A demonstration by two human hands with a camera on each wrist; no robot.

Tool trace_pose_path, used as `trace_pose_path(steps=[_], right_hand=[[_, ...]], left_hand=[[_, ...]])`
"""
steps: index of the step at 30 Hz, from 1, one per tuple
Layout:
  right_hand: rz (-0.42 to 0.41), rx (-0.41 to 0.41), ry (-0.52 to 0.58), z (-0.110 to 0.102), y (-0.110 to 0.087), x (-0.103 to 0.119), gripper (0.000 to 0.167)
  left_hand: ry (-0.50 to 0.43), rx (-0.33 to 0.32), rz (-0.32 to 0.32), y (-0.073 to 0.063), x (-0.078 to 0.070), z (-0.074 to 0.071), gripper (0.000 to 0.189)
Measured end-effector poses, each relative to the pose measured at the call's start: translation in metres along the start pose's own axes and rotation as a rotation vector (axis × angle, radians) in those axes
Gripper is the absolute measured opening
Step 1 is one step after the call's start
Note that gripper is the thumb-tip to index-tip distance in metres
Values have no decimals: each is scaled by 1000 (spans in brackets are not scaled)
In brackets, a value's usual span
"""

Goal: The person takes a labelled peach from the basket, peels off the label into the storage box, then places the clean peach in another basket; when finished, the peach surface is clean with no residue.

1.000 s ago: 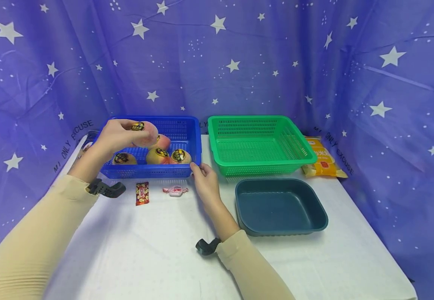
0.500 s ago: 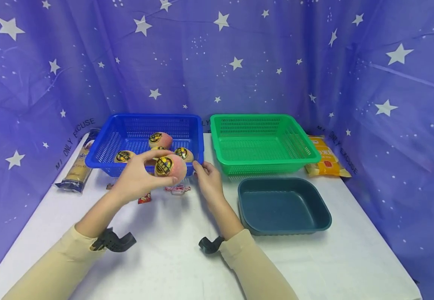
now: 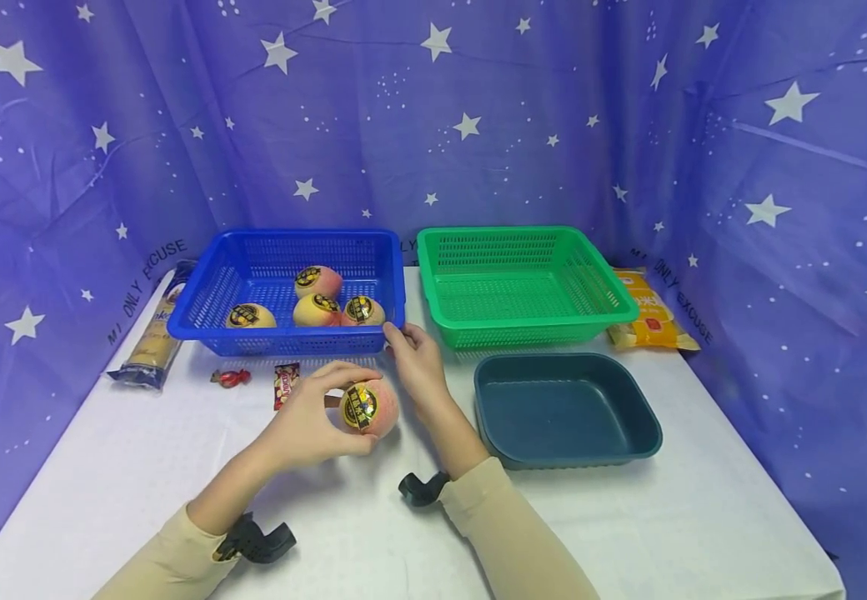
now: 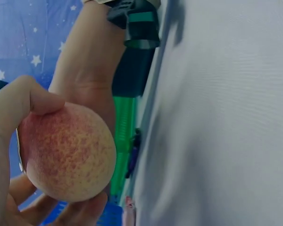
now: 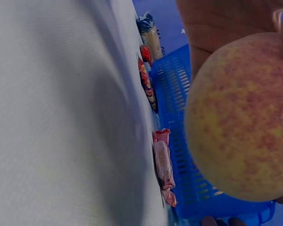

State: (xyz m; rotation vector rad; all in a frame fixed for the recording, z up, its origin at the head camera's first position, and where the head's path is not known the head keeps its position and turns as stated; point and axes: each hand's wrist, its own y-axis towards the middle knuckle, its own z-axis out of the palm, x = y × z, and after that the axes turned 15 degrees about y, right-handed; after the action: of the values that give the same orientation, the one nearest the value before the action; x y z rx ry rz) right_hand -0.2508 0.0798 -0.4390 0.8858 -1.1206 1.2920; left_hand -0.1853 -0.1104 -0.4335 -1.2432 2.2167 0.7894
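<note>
My left hand [image 3: 313,421] grips a peach [image 3: 370,408] with a black-and-gold label, thumb below and fingers above, over the table in front of the blue basket [image 3: 294,340]. The peach also fills much of the right wrist view. At the basket's front right corner, my right hand [image 3: 420,371] pinches the rim between thumb and fingers. Several more labelled peaches [image 3: 249,316] lie inside that basket. On the cloth before it are a red twist-wrapped candy [image 3: 231,378] and a red packet [image 3: 286,385]. A pink wrapped candy [image 5: 163,162] shows in the right wrist view; my left hand hides it from the head view.
To the right of the blue basket stands a green basket [image 3: 534,336], with a dark teal tub [image 3: 568,458] in front of it. A yellow packet [image 3: 647,312] lies at the right edge, a long noodle-like packet [image 3: 152,337] at the left. A starry curtain surrounds the table.
My left hand has carried the peach out of the blue basket, toward me and to the right, over the table. My right hand has stayed at the basket's corner.
</note>
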Motion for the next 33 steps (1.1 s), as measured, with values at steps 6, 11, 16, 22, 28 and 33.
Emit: trace_pose_path(steps=[6, 11, 16, 22, 28, 33], right_hand=[[3, 13, -13, -1, -4, 1, 61], [9, 6, 2, -1, -3, 2, 59], [1, 5, 14, 0, -2, 4, 56], [-33, -3, 32, 1, -10, 10, 54], [-21, -67, -66, -1, -31, 18, 55], [-36, -48, -203, -5, -51, 27, 55]], left_hand=[[-7, 38, 65, -6, 5, 13, 82], [22, 65, 73, -8, 5, 20, 84], [21, 71, 67, -7, 7, 23, 84], [-143, 105, 19, -5, 14, 23, 84], [-261, 128, -8, -4, 20, 25, 83], [-294, 132, -4, -6, 21, 26, 82]])
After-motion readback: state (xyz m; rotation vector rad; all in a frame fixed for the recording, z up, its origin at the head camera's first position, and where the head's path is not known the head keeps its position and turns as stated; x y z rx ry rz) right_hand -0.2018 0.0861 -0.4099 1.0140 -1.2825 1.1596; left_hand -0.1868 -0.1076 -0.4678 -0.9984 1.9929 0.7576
